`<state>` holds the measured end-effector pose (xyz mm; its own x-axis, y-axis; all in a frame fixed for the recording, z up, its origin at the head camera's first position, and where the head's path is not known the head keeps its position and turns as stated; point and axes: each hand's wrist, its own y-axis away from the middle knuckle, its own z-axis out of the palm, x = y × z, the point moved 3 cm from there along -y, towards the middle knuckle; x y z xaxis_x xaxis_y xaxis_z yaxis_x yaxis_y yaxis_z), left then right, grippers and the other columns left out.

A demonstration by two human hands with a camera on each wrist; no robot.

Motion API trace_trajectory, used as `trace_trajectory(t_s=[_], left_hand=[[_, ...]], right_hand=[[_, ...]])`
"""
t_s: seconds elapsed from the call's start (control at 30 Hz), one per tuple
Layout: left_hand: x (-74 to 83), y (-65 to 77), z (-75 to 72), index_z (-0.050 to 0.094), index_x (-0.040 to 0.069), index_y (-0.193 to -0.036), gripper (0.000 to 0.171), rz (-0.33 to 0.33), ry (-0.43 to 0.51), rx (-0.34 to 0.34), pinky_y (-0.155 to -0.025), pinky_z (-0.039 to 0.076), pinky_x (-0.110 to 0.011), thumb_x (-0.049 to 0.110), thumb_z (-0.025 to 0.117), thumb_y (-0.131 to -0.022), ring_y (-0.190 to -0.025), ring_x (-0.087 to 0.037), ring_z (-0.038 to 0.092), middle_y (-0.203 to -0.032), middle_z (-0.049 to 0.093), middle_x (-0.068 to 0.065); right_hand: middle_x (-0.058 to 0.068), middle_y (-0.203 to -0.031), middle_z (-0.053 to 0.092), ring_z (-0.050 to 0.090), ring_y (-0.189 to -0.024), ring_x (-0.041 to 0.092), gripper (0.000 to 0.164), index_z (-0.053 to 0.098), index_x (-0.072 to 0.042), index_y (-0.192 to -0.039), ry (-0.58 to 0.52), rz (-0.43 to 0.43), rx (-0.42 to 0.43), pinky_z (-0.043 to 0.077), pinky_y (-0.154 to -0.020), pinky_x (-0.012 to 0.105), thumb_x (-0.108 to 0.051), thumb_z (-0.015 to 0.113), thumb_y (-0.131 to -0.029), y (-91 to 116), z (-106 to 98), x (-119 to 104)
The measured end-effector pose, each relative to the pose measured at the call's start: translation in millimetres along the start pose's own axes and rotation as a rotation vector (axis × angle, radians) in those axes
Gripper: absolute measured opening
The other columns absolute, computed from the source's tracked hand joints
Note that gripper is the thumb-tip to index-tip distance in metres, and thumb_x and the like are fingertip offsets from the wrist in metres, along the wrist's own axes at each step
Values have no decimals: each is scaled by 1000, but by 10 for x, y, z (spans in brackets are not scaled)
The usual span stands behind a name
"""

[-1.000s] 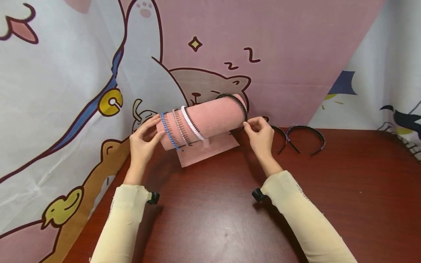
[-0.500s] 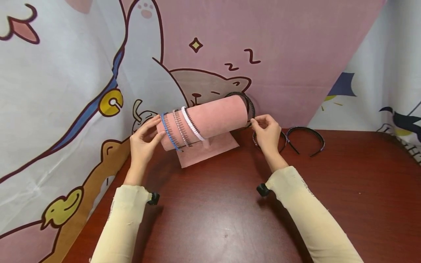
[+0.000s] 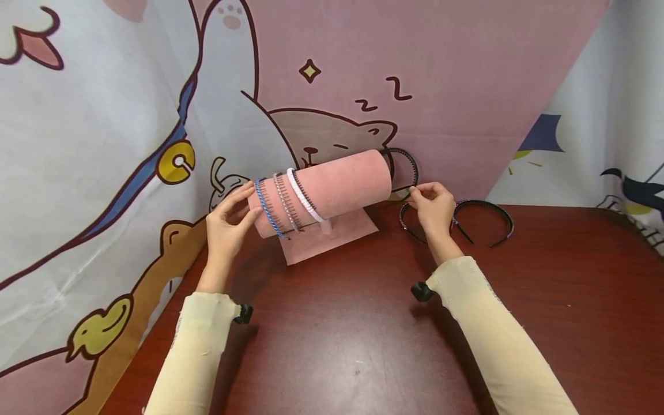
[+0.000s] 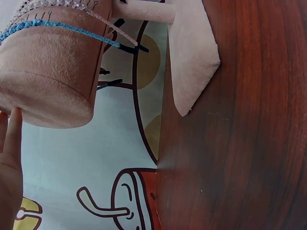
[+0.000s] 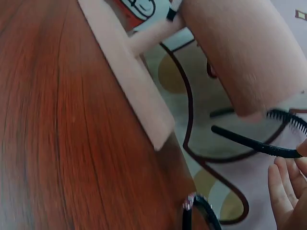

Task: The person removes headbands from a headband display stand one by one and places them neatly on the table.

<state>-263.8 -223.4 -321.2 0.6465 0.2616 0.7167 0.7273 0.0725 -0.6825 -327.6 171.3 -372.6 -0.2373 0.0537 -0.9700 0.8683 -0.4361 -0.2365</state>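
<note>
Right hand [image 3: 434,203] pinched one end of the black toothed headband [image 3: 410,164] beside the pink roll [image 3: 332,184] — judged light, springy, snappable; best held near its ends. Left hand [image 3: 226,222], fingers relaxed, steadied the roll.

The scene is lit evenly and brightly from above, and no single lamp is seen. A soft, pale sheen is thrown on the dark red table [image 3: 358,357] in front of the pink velvet roll [image 3: 332,183], while only faint, diffuse shadows are cast under the roll and beside the sleeves. The head view is rendered sharp at its middle, with straight lines bent outward toward the corners by a wide lens. In the left wrist view the roll [image 4: 53,72] and the wood grain are shown crisply. The right wrist view is smeared by motion blur: the roll's base and the table edge are softened, and the black headband [image 5: 259,143] is kept only moderately clear.
</note>
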Motion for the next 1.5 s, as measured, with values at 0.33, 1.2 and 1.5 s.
trace_trajectory(t_s=[0.33,1.2,1.5], left_hand=[[12,-1,-16,67,-12,-118,35,8,9,11,-92,57,-18,-8,73,-84,-120,-8,64,-132,64,-24],[-2,-6,9,67,-11,-119,35,4,14,9,-92,57,-18,-7,73,-84,-119,-8,65,-131,64,-24],[3,1,13,67,-11,-118,35,4,8,7,-92,57,-18,-7,73,-84,-120,-8,65,-132,64,-24]], right_hand=[[-11,-65,64,67,-58,1,9,67,-9,-83,30,56,29,60,-61,16,-9,73,-89,-97,-257,162],[-33,-55,56,57,-52,-16,30,75,2,-107,351,23,85,44,-54,4,-22,72,-91,-111,-977,218],[-40,-54,52,53,-59,-16,33,76,-3,-111,454,49,123,36,-49,10,-29,72,-91,-143,-1264,256]])
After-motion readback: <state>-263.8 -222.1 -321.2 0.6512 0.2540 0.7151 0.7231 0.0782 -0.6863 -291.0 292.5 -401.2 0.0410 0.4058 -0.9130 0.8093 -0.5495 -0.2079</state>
